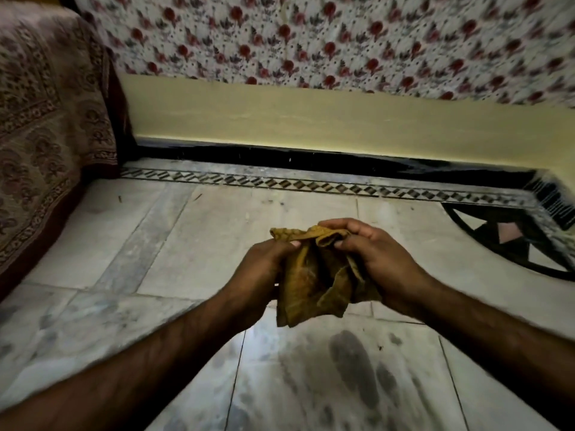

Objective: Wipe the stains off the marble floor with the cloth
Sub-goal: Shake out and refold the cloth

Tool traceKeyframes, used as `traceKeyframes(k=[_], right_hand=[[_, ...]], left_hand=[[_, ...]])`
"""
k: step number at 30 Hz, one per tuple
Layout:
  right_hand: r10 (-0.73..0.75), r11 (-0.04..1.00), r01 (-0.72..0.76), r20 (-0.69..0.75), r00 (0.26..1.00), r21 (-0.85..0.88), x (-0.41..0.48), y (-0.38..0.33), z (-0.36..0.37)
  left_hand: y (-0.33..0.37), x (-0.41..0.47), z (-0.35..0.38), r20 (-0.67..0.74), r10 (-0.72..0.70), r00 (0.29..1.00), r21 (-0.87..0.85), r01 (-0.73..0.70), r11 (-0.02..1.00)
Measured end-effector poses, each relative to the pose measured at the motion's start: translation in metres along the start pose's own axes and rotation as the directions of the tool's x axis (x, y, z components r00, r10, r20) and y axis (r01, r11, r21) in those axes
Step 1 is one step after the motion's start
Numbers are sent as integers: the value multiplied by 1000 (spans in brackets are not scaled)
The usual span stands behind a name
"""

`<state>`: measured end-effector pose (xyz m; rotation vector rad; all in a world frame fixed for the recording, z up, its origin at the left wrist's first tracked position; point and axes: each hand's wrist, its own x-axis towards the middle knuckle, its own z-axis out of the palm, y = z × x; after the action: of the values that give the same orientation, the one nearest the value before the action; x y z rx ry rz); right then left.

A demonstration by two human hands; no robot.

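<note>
A crumpled mustard-yellow cloth [314,281] hangs in the air above the marble floor [186,244], held by both hands. My left hand [264,269] grips its left edge with the thumb on top. My right hand [373,256] pinches the bunched top right part. The cloth's lower end dangles free between my wrists. Dark smudged stains [354,371] lie on the pale tiles just below the cloth, towards me. Smaller specks [273,202] dot the floor near the patterned border strip.
A bed or sofa with a printed cover [46,135] stands at the left. A floral sheet [342,42] hangs over a yellow wall with a black skirting [311,160]. A dark round inlay [513,244] marks the floor at the right.
</note>
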<state>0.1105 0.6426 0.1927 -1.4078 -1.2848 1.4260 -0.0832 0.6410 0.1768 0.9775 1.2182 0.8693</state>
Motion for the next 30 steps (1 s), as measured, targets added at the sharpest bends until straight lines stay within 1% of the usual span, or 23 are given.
traceKeyframes(k=[3,5,7,10,13,15,16,17,18,20,21,22,23,25,26,28,30], right_hand=[[-25,1000,26,-63,998,8,6,-13,-18],[-4,996,12,-88,996,94,12,-17,-32],[39,989,-28,-76,996,145,16,-18,-46],[100,991,-94,-60,993,93,21,-4,-65],[121,992,-121,19,992,22,23,19,-74],[144,988,-136,105,984,-77,26,32,-79],[164,980,-141,170,972,-139,27,35,-81],[199,970,-153,253,947,-191,28,36,-83],[250,958,-178,350,903,-225,28,36,-85],[326,944,-242,504,800,-226,27,33,-82],[325,945,-248,548,771,-212,26,31,-76],[302,953,-227,579,757,-200,24,28,-67],[264,964,-184,600,755,-192,22,26,-56],[177,981,-95,586,791,-169,18,21,-33],[147,987,-78,565,812,-144,16,18,-24],[114,993,-80,534,838,-85,11,12,-13],[76,997,-73,512,856,-26,6,4,-7]], left_hand=[[1,-1,-3,-19,-11,1000,-104,9,995],[-2,0,-9,-61,-19,998,-147,10,989],[-2,1,-19,-105,-24,994,-198,3,980],[2,2,-31,-125,0,992,-231,-29,973],[11,0,-37,-117,123,985,-81,-133,988],[16,-2,-36,-68,215,974,40,-213,976],[20,-3,-35,-32,255,966,112,-250,962],[24,-2,-34,11,293,956,201,-289,936],[29,0,-33,64,319,946,292,-323,900],[43,4,-31,185,334,924,440,-381,813],[52,5,-28,246,317,916,485,-399,778],[61,6,-26,312,285,906,510,-413,755],[70,8,-24,379,241,893,526,-422,738],[84,11,-20,485,141,863,559,-430,709],[89,13,-19,512,104,853,574,-430,697],[96,21,-20,502,84,861,583,-409,702],[100,28,-26,452,106,886,545,-368,753]])
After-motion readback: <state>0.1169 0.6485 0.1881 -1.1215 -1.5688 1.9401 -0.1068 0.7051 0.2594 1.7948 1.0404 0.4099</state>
